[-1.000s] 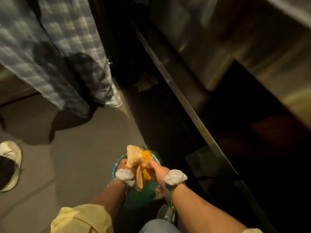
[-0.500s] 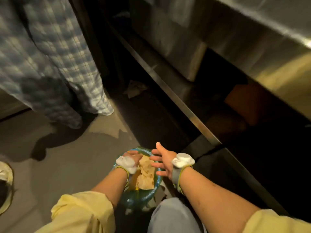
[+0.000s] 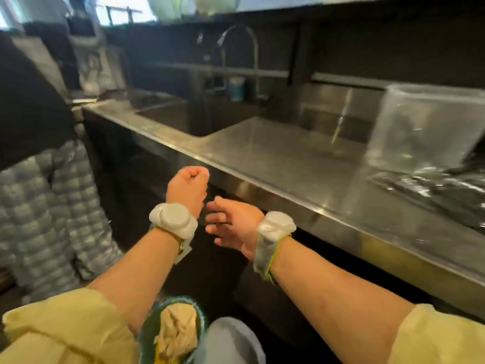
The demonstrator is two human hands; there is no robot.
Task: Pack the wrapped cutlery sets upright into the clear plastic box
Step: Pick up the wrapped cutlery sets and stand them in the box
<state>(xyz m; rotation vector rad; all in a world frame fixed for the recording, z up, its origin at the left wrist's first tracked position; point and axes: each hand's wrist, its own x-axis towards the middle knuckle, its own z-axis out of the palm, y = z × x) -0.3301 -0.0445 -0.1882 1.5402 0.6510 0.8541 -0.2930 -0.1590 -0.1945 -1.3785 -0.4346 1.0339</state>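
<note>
Both hands lifted empty before the stainless steel counter [image 3: 275,164], with the clear plastic box [image 3: 425,127] on it to the far right.

The left hand [image 3: 187,189] has its fingers [image 3: 198,174] clenched, tips meeting the thumb, and nothing shows inside them. The right hand [image 3: 233,224], just beside it and lower, has its fingers [image 3: 215,215] released and spread, pointing left. The tall, rounded, see-through box stands upright and well apart from both hands. Just in front of it lies a blurred glossy heap [image 3: 433,185], too smeared to identify. A recessed steel sink [image 3: 194,119] with a curved metal tap [image 3: 237,48] sits further left along the counter. Low between the forearms, a green-rimmed round bin [image 3: 147,334] holds crumpled brown paper [image 3: 178,329]. At the left edge stands a person in grey checked trousers [image 3: 44,214].
</note>
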